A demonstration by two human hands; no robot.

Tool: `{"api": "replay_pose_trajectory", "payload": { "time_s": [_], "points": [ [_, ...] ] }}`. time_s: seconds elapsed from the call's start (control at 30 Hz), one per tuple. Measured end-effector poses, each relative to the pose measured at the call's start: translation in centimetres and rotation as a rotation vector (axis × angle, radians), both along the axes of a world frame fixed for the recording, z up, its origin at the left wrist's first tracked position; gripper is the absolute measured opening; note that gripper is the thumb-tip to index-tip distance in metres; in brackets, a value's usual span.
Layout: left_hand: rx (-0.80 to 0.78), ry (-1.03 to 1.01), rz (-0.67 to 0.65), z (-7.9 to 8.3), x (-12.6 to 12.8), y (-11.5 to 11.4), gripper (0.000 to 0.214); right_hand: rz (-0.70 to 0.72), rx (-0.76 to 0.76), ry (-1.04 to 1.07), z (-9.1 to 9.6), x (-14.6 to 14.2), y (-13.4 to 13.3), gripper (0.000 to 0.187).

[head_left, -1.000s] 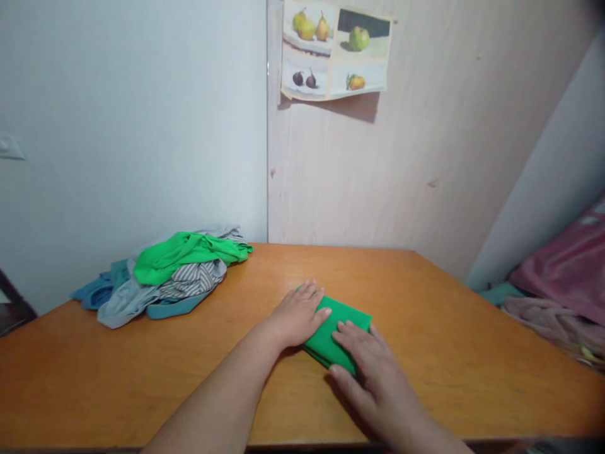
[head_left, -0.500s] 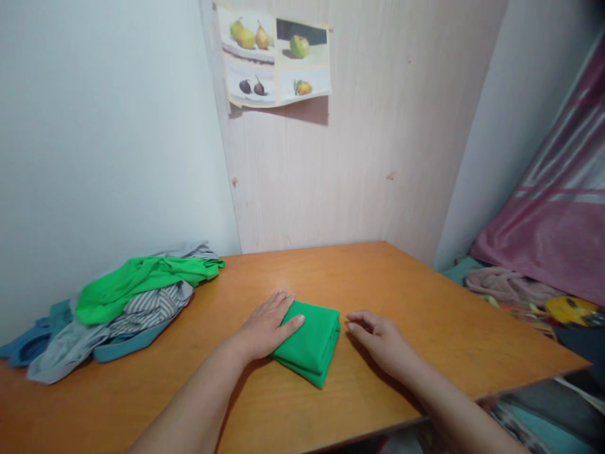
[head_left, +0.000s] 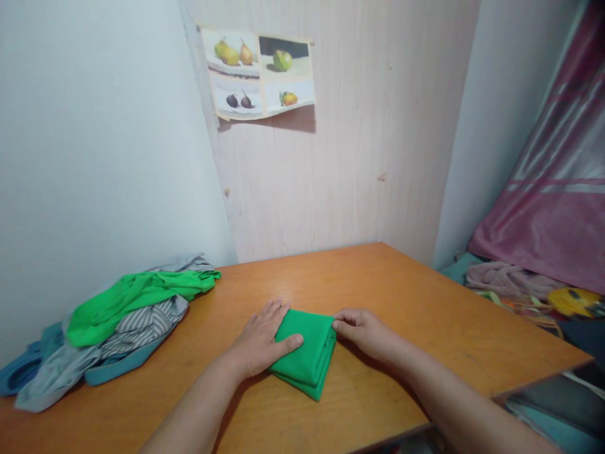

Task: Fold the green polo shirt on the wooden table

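A green cloth (head_left: 305, 350), folded into a thick square packet, lies on the wooden table (head_left: 378, 403). My left hand (head_left: 259, 343) rests flat over its left side, fingers stretched out and thumb across the top. At the packet's far right corner, my right hand (head_left: 362, 331) pinches the edge between thumb and fingertips. The layers of the fold show along the right side. Whether the cloth is a garment I cannot tell.
On the table's left lies a heap of crumpled clothes, with a bright green piece (head_left: 137, 299) over a striped one (head_left: 146, 325). A fruit picture sheet (head_left: 262, 75) hangs on the back wall. A pink curtain (head_left: 543, 221) and a yellow object (head_left: 571, 302) are at right.
My right hand has moved left and closed on the cloth's far right corner; before, it was apart from it. My left hand stays on the packet. The view has shifted slightly.
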State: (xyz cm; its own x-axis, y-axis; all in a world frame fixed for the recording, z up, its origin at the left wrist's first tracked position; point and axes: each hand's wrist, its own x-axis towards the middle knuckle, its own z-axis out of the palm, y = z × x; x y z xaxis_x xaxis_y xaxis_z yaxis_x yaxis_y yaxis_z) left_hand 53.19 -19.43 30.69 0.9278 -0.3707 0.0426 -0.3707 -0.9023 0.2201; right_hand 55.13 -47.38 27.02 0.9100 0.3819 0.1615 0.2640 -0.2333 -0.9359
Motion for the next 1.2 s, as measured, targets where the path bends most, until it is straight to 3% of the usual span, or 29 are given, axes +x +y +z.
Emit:
{"api": "replay_pose_trajectory", "payload": {
  "time_s": [0.4, 0.7, 0.87, 1.2],
  "points": [
    [0.030, 0.008, -0.002, 0.2, -0.3, -0.2, 0.103, 0.071, -0.577, -0.317, 3.8, 0.4, -0.1, 0.016],
    [0.061, 0.037, 0.004, 0.6, -0.7, -0.5, 0.113, 0.132, -0.823, -0.599, 4.0, 0.5, 0.1, 0.011],
    [0.057, 0.040, 0.007, 0.5, -0.9, -0.4, 0.114, 0.099, -0.808, -0.589, 3.2, 1.3, -0.2, 0.011],
    [0.043, 0.049, 0.015, 0.4, -0.7, -0.5, 0.115, 0.189, -0.381, -0.122, 2.0, 2.1, -2.5, 0.015]
  ]
}}
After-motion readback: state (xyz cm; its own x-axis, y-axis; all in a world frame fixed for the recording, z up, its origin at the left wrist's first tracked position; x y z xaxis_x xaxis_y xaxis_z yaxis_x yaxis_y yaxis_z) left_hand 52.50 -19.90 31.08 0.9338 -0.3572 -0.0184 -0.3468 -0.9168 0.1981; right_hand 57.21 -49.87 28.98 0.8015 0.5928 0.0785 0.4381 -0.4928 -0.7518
